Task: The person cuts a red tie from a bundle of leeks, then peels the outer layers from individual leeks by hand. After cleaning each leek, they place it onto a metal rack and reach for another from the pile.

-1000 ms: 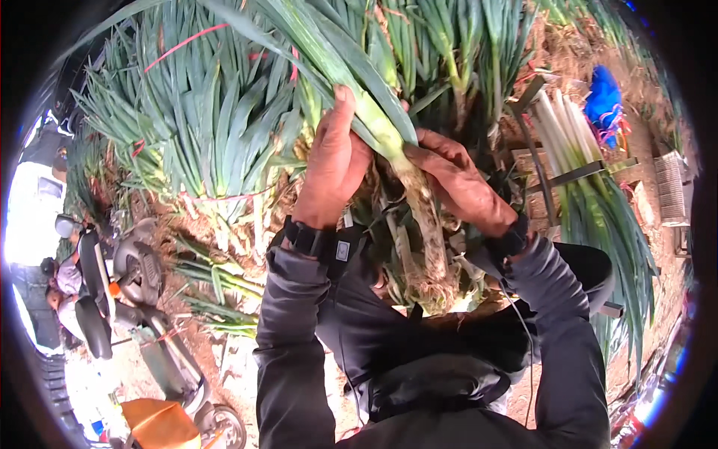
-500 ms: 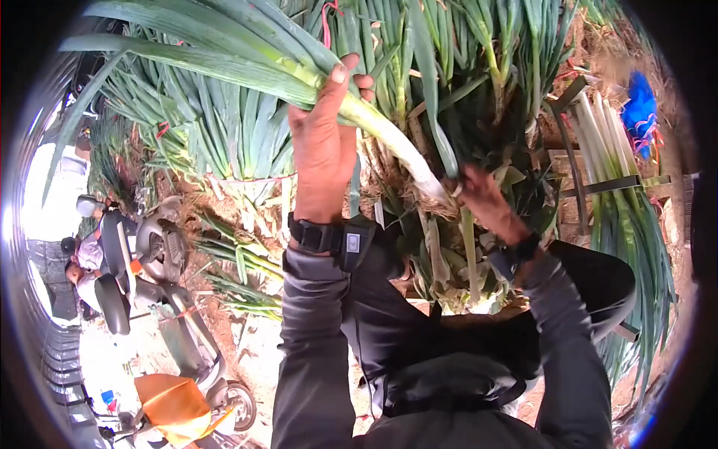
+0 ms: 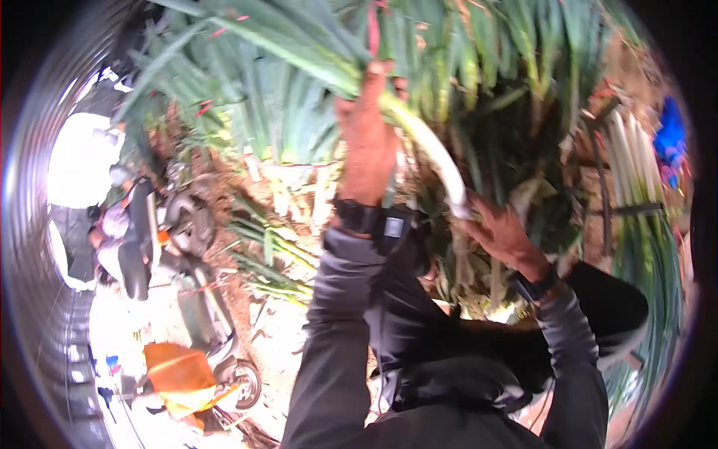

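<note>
My left hand is closed round a leek where its white stem meets the broad green leaves. The leaves fan out to the upper left, and the stem curves down to the right. At its root end, the fingers of my right hand are closed on the tip; blur hides the exact grip there. Behind both hands stand tied leeks in a thick row, their leaves upward. Darker leaves and peelings lie below the stem, in front of my knees.
At right, a bundle of leeks lies in a metal frame, beside a blue plastic bag. Loose leeks lie on the ground left of my left forearm. Farther left are a motorbike and an orange sheet.
The long green leaf at my right hand no longer shows there. My right hand now holds the root end with its fingers turned toward the stem. The whole view has shifted.
</note>
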Demonstrator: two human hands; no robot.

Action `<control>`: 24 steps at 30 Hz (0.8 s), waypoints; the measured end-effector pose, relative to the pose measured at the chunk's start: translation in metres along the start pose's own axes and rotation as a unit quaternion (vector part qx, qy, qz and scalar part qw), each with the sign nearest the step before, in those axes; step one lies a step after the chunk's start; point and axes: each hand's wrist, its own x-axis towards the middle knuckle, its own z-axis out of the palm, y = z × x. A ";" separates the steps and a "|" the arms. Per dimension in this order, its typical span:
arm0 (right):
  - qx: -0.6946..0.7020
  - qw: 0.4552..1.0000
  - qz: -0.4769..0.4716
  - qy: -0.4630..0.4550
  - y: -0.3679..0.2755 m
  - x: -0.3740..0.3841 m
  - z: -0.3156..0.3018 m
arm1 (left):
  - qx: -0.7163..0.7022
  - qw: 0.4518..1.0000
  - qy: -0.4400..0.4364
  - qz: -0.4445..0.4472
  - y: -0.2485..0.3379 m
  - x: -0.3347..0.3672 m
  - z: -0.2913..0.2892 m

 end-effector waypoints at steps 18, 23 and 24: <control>-0.355 0.915 -0.189 0.022 0.001 -0.053 -0.023 | -0.009 0.997 0.073 0.032 0.002 0.026 -0.043; -0.247 0.964 -0.062 0.076 -0.031 -0.077 -0.037 | 0.002 0.998 0.050 0.038 -0.008 0.019 -0.016; -0.246 0.962 -0.036 0.115 -0.032 -0.087 -0.030 | -0.002 0.999 0.028 0.044 -0.007 0.022 -0.018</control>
